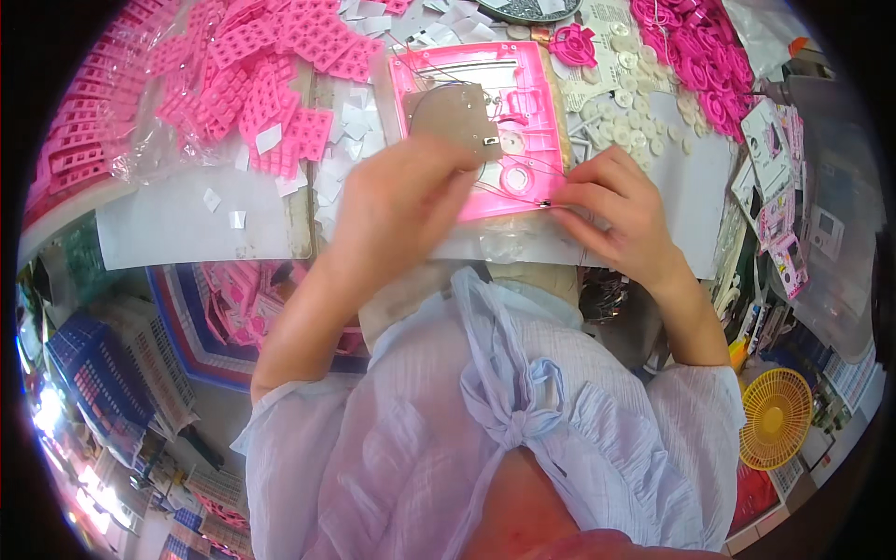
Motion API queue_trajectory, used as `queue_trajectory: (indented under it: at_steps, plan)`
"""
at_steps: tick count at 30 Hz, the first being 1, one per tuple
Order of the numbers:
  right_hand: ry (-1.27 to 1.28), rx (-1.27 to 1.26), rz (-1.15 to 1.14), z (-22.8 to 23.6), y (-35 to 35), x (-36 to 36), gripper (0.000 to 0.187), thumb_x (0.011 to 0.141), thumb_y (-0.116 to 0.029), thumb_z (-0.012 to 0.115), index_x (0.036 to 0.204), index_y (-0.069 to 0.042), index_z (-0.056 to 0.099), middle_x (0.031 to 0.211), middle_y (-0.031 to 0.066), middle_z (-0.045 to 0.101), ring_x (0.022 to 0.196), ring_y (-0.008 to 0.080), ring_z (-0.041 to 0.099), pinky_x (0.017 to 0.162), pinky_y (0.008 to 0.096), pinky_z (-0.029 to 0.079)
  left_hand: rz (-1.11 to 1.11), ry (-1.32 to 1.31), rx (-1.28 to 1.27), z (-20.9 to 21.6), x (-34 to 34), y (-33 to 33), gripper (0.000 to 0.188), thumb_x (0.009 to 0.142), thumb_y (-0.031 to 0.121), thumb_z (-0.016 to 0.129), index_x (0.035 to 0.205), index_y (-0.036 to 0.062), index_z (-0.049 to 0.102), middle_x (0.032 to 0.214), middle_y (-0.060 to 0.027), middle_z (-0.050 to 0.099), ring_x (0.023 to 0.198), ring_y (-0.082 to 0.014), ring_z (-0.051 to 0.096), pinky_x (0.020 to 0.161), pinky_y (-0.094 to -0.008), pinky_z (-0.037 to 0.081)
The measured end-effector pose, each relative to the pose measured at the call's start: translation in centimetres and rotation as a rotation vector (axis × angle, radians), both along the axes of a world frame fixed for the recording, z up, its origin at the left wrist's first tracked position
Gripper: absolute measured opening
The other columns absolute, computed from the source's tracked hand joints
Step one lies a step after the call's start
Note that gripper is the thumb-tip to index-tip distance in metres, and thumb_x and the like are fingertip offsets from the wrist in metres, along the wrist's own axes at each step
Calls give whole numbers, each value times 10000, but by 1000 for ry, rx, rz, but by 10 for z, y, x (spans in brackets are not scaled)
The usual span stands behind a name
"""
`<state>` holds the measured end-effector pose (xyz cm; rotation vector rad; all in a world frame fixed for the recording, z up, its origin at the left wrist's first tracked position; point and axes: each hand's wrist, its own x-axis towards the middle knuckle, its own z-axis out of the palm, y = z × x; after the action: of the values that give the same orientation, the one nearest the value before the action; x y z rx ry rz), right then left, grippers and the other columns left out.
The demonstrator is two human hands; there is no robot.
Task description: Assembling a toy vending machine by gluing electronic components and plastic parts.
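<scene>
A pink plastic housing (pixel 551 140) lies hollow side up in front of me, with thin wires running inside it. A flat brownish board (pixel 453 112) rests over its left part. My left hand (pixel 401 201) is at the board's lower edge, its fingers curled and smeared by motion, so what they hold is unclear. At the housing's lower right corner, my right hand (pixel 621 210) has thumb and forefinger brought together at a small dark part (pixel 545 203) on thin wires. The other fingers of that hand are bent above it.
Pink button pads (pixel 280 56) are heaped at the left. White round pieces (pixel 635 112) and magenta plastic parts (pixel 695 56) lie at the right. Small white paper pieces (pixel 355 121) are scattered beside the housing. A blue-rimmed basket (pixel 177 308) stands below the table, a yellow basket (pixel 775 420) at lower right.
</scene>
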<state>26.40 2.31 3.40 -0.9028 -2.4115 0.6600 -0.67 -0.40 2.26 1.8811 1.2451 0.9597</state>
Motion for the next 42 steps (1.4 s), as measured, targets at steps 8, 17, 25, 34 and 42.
queue_trajectory:
  at_steps: [8, 17, 25, 34, 42]
  plan:
    - [-35, -92, -59, -14, -10, -7, 164, 760, -64, 768, 894, -56, 673, 846, 82, 634, 754, 277, 581, 640, 377, 494, -177, 156, 150, -15, 33, -3, 115, 835, 54, 731, 939, 60, 683, 809, -93, 626, 721, -288, 635, 623, -389, 512]
    - [202, -702, -310, -19, -16, 9, 84, 912, -70, 706, 965, -28, 656, 634, -10, 603, 571, 47, 527, 547, 238, 407, -285, 193, 246, -23, 33, -5, 263, 797, 65, 749, 1059, 74, 725, 913, -70, 659, 782, -261, 652, 652, -374, 534]
    - [327, -972, -354, -24, -18, 3, 107, 936, -92, 686, 999, -58, 607, 639, -22, 633, 572, 25, 539, 530, 216, 376, -391, 308, 394, -30, 28, -4, 485, 692, 74, 761, 1175, 72, 713, 981, -36, 639, 760, -212, 609, 625, -348, 516]
    - [262, -1098, -404, -13, -11, -2, 112, 926, -85, 669, 944, -72, 560, 638, -1, 645, 556, 38, 548, 500, 232, 380, -453, 424, 365, -20, 31, -3, 557, 665, 122, 652, 1214, 43, 698, 1005, -32, 644, 773, -195, 599, 628, -323, 499]
    - [240, -1111, -373, -11, -7, -2, 106, 929, -84, 648, 939, -68, 544, 617, 8, 621, 552, 53, 555, 488, 226, 395, -484, 440, 419, -25, 35, -7, 563, 688, 120, 621, 1233, -11, 671, 1056, -45, 644, 812, -201, 605, 642, -312, 500]
